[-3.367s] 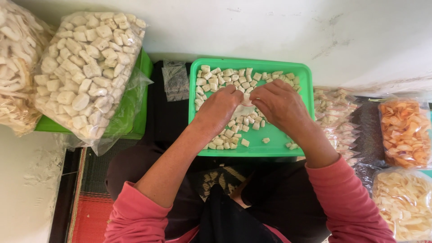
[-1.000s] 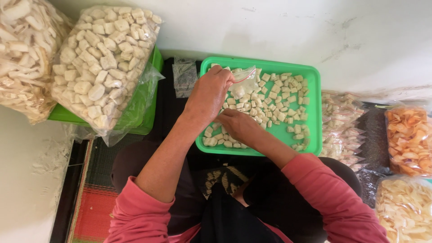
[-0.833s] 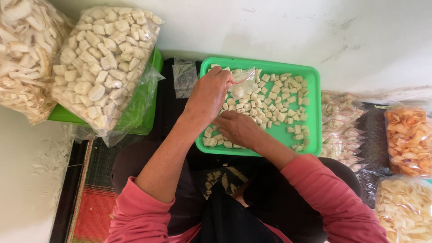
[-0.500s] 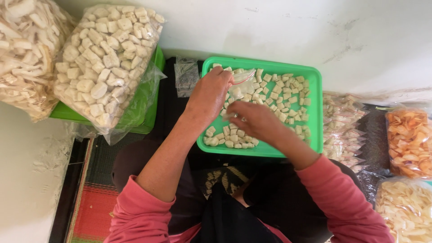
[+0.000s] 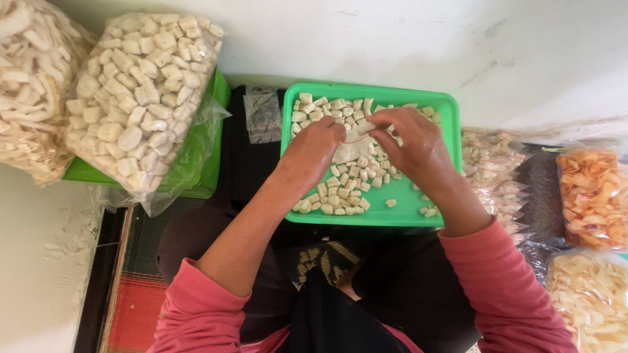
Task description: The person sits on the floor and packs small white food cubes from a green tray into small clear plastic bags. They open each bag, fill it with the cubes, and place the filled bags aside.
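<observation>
Over a green tray (image 5: 428,199) of pale snack pieces (image 5: 347,176), the left hand (image 5: 313,151) and right hand (image 5: 413,145) pinch a small clear bag (image 5: 353,142) open between closed fingertips; holding its mouth wide and low should limit spills.

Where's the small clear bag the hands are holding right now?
In the head view, the small clear bag is held over the green tray, between the left hand and the right hand, above the pale crackers.
</observation>
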